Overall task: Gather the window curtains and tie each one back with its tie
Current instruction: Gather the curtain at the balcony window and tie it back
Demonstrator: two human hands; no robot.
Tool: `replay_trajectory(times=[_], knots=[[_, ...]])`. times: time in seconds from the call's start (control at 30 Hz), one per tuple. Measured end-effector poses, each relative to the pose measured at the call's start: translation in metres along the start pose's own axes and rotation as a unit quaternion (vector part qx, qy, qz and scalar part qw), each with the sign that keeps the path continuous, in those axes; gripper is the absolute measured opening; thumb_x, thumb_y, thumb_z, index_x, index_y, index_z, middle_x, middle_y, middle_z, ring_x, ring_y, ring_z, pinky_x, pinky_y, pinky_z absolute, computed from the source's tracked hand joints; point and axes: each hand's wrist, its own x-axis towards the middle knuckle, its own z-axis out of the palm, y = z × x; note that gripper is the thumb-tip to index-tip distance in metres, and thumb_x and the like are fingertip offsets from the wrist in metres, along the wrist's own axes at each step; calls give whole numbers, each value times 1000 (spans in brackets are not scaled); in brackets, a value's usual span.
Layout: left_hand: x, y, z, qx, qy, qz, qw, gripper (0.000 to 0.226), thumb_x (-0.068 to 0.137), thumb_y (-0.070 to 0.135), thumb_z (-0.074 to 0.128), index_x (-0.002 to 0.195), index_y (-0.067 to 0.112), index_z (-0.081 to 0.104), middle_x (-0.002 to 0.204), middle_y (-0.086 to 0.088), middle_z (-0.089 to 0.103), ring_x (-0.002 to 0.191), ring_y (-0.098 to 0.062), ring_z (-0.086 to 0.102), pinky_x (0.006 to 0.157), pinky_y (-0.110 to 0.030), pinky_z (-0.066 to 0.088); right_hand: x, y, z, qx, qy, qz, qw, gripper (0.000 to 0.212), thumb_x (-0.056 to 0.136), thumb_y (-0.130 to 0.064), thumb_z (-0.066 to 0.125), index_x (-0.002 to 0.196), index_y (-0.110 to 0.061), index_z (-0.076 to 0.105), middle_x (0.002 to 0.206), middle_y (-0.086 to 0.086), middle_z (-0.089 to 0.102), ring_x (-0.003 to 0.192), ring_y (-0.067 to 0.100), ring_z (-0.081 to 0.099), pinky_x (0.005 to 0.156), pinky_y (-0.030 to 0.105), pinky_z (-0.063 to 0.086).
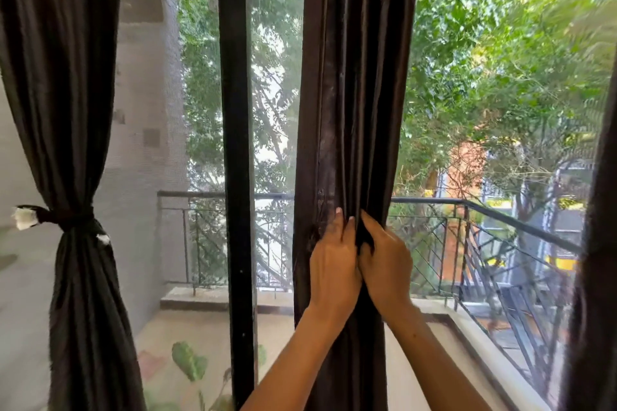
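Note:
A dark brown middle curtain [354,93] hangs in narrow folds in front of the window. My left hand [334,264] and my right hand [387,260] meet on it at railing height, side by side, each with fingers pinching the folds. At the left, another dark curtain [63,77] is cinched at its waist by a dark tie [66,215] with white ends. The edge of a third dark curtain [597,243] shows at the far right. No tie is visible on the middle curtain.
A black window frame post [237,143] stands just left of the middle curtain. Behind the mesh screen lie a balcony with a metal railing [484,207], trees and buildings. Green potted leaves [188,360] show low down.

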Motion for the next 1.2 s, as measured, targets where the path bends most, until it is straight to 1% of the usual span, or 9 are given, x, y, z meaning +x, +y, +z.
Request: replay_trajectory(times=[0.13, 0.27, 0.33, 0.4, 0.53, 0.67, 0.93, 1.07, 1.2], knots=[[-29, -12, 1, 8, 43, 57, 997, 45, 84, 4, 66, 127, -2, 56, 136, -21, 51, 121, -31, 56, 96, -42, 50, -38, 7, 9, -3, 22, 26, 999, 40, 86, 1, 60, 121, -17, 66, 114, 9, 68, 90, 26, 67, 66, 15, 39], [-48, -12, -12, -49, 101, 59, 992, 38, 94, 24, 53, 125, 4, 60, 132, -8, 58, 123, -19, 54, 103, -37, 43, -63, 6, -2, -2, 103, -1, 995, 33, 88, -2, 58, 116, -17, 66, 136, 7, 52, 111, 9, 57, 74, -4, 35], [-54, -15, -18, -64, 123, 61, 988, 36, 96, 26, 46, 122, 6, 62, 129, -4, 61, 120, -15, 55, 100, -34, 41, -74, 2, -6, 8, 175, -41, 984, 33, 88, -2, 52, 114, -16, 66, 145, 4, 42, 128, 5, 45, 81, -3, 36], [-56, -21, -21, -58, 147, 52, 986, 29, 94, 18, 50, 115, 6, 66, 121, -4, 65, 112, -18, 59, 95, -34, 43, -85, -2, -5, 15, 212, -84, 974, 32, 89, 1, 47, 111, -11, 66, 146, 7, 40, 135, 15, 41, 86, 3, 38], [-60, -32, -22, -25, 149, -15, 988, 23, 84, 6, 63, 106, 7, 68, 109, -7, 67, 98, -27, 62, 85, -40, 45, -103, -16, -3, 28, 171, -148, 974, 27, 94, -3, 43, 104, -4, 69, 139, 9, 47, 129, 19, 48, 90, 19, 45], [-54, -43, -24, 1, 116, -90, 989, 23, 85, 15, 61, 107, 9, 65, 107, -10, 64, 98, -31, 56, 83, -41, 41, -109, -27, 1, 62, 122, -105, 985, 22, 84, 8, 51, 89, -2, 70, 119, 7, 62, 107, 15, 62, 89, 26, 50], [-43, -62, -20, -71, 130, -169, 974, 21, 94, 24, 55, 107, 10, 61, 106, -9, 61, 101, -25, 55, 83, -31, 38, -125, -45, 9, 52, 85, -45, 994, 23, 83, 11, 60, 91, -6, 72, 113, -4, 62, 89, -3, 59, 68, 12, 48], [-37, -66, -18, -136, 156, -184, 961, 27, 92, 31, 60, 107, 10, 57, 103, -4, 64, 95, -21, 60, 79, -27, 41, -127, -53, 10, 51, 84, -34, 995, 22, 83, 11, 60, 91, -6, 72, 113, -4, 62, 99, -10, 56, 78, 7, 46], [-32, -68, -18, -174, 174, -191, 950, 19, 91, 24, 61, 105, 12, 58, 94, -1, 68, 82, -18, 64, 70, -25, 45, -127, -61, 10, 48, 78, -34, 995, 22, 83, 10, 61, 90, -7, 73, 112, -3, 64, 99, -10, 56, 76, 6, 46]])
